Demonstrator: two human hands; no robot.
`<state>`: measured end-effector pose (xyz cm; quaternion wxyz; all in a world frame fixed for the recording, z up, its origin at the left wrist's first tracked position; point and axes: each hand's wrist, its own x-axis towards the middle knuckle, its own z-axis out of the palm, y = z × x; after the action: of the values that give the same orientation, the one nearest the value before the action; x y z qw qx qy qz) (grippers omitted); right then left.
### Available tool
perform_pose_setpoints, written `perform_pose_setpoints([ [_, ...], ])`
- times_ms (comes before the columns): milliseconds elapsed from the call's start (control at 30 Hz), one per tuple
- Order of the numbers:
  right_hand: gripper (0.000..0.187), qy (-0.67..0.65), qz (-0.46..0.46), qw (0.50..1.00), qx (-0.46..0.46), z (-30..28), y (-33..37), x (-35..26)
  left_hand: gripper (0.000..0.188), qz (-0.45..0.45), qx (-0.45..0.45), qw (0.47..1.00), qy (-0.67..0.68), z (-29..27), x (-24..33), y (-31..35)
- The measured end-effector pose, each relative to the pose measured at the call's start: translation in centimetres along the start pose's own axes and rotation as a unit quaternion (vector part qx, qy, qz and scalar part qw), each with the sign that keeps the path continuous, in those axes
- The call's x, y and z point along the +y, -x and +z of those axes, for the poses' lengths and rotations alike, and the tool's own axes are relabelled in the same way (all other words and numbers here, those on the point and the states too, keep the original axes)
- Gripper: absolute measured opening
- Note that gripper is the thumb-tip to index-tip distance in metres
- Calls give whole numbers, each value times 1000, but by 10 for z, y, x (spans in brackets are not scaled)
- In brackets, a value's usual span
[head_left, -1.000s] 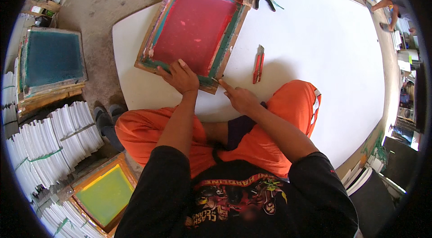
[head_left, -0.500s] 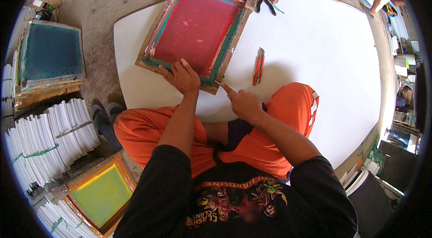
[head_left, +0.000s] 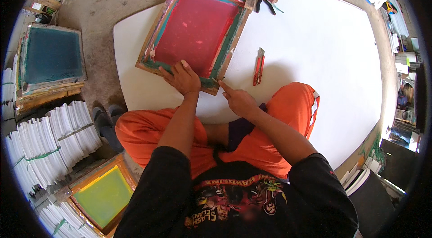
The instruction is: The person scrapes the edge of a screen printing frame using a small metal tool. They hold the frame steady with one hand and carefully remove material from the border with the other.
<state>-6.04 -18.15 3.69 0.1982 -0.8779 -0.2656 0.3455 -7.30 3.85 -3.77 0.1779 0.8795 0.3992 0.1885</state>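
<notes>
Printed lettering (head_left: 204,216) on black T-shirt (head_left: 288,224)

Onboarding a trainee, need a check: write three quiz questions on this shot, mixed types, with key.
1. Multiple choice: where does the red utility knife lie relative to the large red screen?
(a) To its left
(b) To its right
(c) On top of it

2. True or false: the right hand is holding the red utility knife.

3. Fill in the blank (near or far): the left hand rests on the ____ edge of the large red screen, as the wearer sees it.

Key:
1. b
2. False; the knife lies on the white board, apart from both hands.
3. near
</notes>
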Motion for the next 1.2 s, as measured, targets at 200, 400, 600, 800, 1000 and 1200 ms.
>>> perform_pose_setpoints([
  [200, 60, 83, 38, 996, -7, -4, 18, -8, 49, 39, 50, 997, 38, -2, 1, 0],
  [400, 60, 145, 29, 989, 0, -3, 21, -10, 52, 5, -13, 1000, 10, 1, -1, 2],
  [600, 62, 27, 46, 998, -17, 5, 16, -17, 52, -12, -37, 999, 0, -2, 2, 3],
  [800, 60, -158, 2, 987, 24, 21, 12, 6, 53, -9, -16, 1000, 14, -3, 4, 0],
  [1000, 54, 78, 17, 996, 42, 10, 13, -9, 54, -14, -35, 999, 6, -2, -1, -2],
  [1200, 52, -498, 136, 851, -91, 0, 6, 0, 51, 9, -29, 1000, 0, 2, -9, -3],
])
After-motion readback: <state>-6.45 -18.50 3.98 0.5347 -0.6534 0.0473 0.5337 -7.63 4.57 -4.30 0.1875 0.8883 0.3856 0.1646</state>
